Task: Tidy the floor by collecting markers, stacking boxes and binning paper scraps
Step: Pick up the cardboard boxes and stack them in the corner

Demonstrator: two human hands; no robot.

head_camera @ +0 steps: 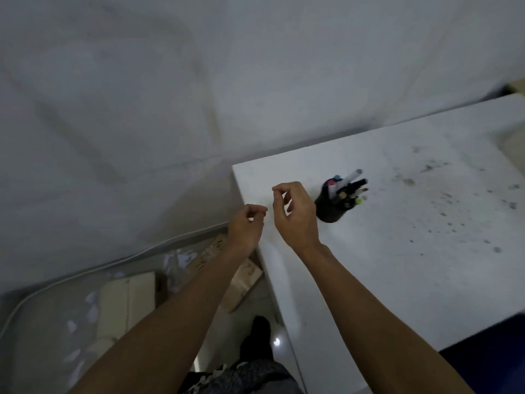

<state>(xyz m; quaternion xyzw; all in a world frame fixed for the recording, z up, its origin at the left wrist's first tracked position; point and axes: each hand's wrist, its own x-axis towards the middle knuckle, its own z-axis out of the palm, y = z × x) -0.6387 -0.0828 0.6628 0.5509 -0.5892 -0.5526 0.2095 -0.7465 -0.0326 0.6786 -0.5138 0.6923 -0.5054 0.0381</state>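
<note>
A: What is the biggest thing here?

B: The white table (397, 251), which fills the right half of the frame. Lower left is the floor (42, 336), with flattened cardboard boxes (244, 280) and white paper scraps (91, 300) lying on it.

A: And the markers?

B: They stand in a black cup (331, 207) at the middle of the frame, on the table; the markers (350, 183) point out of it to the upper right.

A: The hands?

B: Both hover over the table corner. The right hand (295, 214) is just beside the cup, the fingers loosely curled and half open, with nothing in it. The left hand (247, 226) is curled more closed; it seems empty, but the picture is blurred, so a small scrap inside cannot be excluded.

A: So which step is it?

B: I judge the markers are collected; boxes and scraps remain. To do it well, one should bend low, stack the boxes with edges aligned, then gather the scraps together before carrying them to a bin, which is not visible here.
</note>
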